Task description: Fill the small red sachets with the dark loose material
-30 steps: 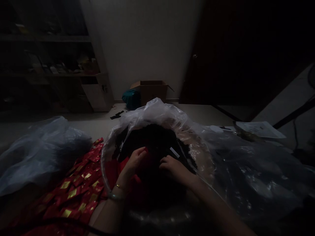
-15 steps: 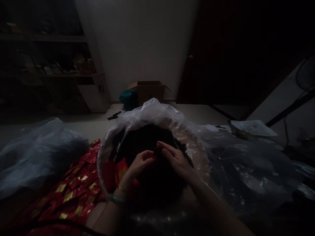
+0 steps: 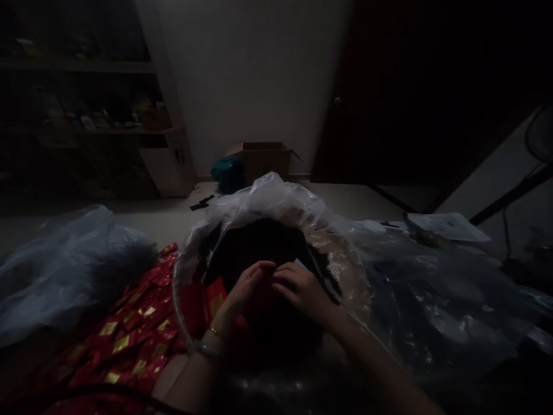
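My left hand [image 3: 242, 291], with a bracelet and a bangle at the wrist, is closed over the dark heap, its fingers on a small red packet [image 3: 262, 297] that is mostly in shadow. My right hand [image 3: 302, 287] meets its fingertips, bent and closed. A small pale edge [image 3: 300, 264] shows behind the right knuckles; what it belongs to is hidden. Below both hands lies a heap of dark loose material [image 3: 259, 239] in a round container lined with clear plastic [image 3: 276, 193]. More red packets [image 3: 215, 297] rest inside its left side.
Many red packets with gold labels [image 3: 121, 344] are piled at the left, beside a cloudy plastic bag [image 3: 78, 259]. Clear plastic sheeting [image 3: 432, 294] spreads at the right. An open cardboard box [image 3: 265, 161] and a teal bag [image 3: 228, 175] stand by the wall.
My right hand has moved closer to the left, and their fingertips now meet. The left fingers have lifted slightly. A pale edge has appeared behind the right hand.
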A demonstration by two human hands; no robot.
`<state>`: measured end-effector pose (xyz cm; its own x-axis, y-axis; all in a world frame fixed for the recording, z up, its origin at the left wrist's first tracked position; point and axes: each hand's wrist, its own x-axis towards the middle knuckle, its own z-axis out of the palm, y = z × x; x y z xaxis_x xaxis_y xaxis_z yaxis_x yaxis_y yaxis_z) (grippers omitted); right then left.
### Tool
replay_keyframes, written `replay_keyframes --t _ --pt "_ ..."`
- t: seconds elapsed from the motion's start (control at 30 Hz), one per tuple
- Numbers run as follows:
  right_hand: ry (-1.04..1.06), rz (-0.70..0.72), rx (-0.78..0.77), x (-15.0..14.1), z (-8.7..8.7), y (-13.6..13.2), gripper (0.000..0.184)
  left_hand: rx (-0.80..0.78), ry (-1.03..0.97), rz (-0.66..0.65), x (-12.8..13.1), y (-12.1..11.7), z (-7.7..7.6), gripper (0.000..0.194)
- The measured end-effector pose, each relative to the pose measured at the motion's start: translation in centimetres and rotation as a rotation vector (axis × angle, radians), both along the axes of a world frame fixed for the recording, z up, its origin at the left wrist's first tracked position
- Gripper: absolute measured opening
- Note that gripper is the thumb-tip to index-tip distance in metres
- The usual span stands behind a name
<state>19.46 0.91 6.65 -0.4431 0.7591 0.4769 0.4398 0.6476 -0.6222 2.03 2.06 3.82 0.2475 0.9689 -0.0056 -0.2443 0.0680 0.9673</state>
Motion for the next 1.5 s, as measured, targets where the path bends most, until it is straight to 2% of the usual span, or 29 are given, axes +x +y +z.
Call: replay_keyframes --t 0.1,0.2,0.27,0.4,0.47,0.57,0.63,0.7,0.77,0.87,1.03,1.1,1.17,1.27,1.33,1.43,1.5 --pt "0.054 -0.113 -0.034 0.3 0.0 0.2 0.017 -0.002 0.038 -0.028 0.3 -0.1 0.1 0.047" --pt "0.145 -0.223 -0.087 0.7 0.3 0.5 0.018 -0.019 0.077 -0.132 0.4 -0.2 -0.2 0.047" --pt "0.215 -0.262 -0.171 1.0 0.3 0.8 0.022 -0.038 0.087 -0.178 0.4 -0.2 -0.6 0.046" --pt "0.41 -0.335 -0.333 1.8 0.1 1.7 0.028 -0.085 0.045 -0.184 0.4 -0.2 -1.1 0.045" --pt "0.44 -0.326 -0.287 2.0 0.0 2.0 0.028 -0.109 0.001 -0.17 0.5 -0.1 -1.2 0.048" --pt "0.334 -0.175 -0.181 1.7 0.1 1.8 0.024 -0.141 -0.037 -0.128 0.6 -0.1 -1.2 0.052" --pt "0.238 -0.049 -0.198 1.3 0.2 1.4 0.023 -0.168 -0.024 -0.095 0.6 -0.1 -1.1 0.05" --pt "0.167 -0.005 -0.232 1.0 0.1 1.2 0.018 -0.183 -0.004 -0.08 0.7 -0.3 -1.0 0.048" --pt "0.142 -0.046 -0.233 0.9 0.0 1.1 0.017 -0.183 0.004 -0.094 0.8 -0.4 -0.9 0.048" --pt "0.171 -0.121 -0.207 0.9 -0.4 1.4 0.03 -0.163 0.025 -0.107 1.1 -0.5 -0.8 0.049" --pt "0.27 -0.089 -0.245 0.8 -0.6 1.6 0.046 -0.07 0.136 -0.183 1.3 -0.7 -0.8 0.044" --pt "0.376 -0.152 -0.288 0.9 -0.6 1.6 0.049 -0.038 0.174 -0.189 1.2 -0.8 -0.8 0.042" --pt "0.491 -0.273 -0.337 1.2 -0.6 1.8 0.048 -0.018 0.207 -0.189 1.3 -0.8 -0.9 0.04" --pt "0.483 -0.357 -0.299 1.8 -0.5 2.1 0.04 0.006 0.228 -0.193 1.3 -0.9 -0.8 0.039" --pt "0.35 -0.294 -0.177 2.1 -0.2 2.1 0.04 0.019 0.213 -0.192 1.4 -0.8 -0.8 0.038" --pt "0.148 -0.105 0.0 1.9 0.5 1.4 0.036 0.027 0.182 -0.177 1.3 -0.9 -0.7 0.034" --pt "0.053 0.007 0.007 1.5 0.9 0.8 0.028 0.029 0.185 -0.169 1.2 -1.1 -0.6 0.033"
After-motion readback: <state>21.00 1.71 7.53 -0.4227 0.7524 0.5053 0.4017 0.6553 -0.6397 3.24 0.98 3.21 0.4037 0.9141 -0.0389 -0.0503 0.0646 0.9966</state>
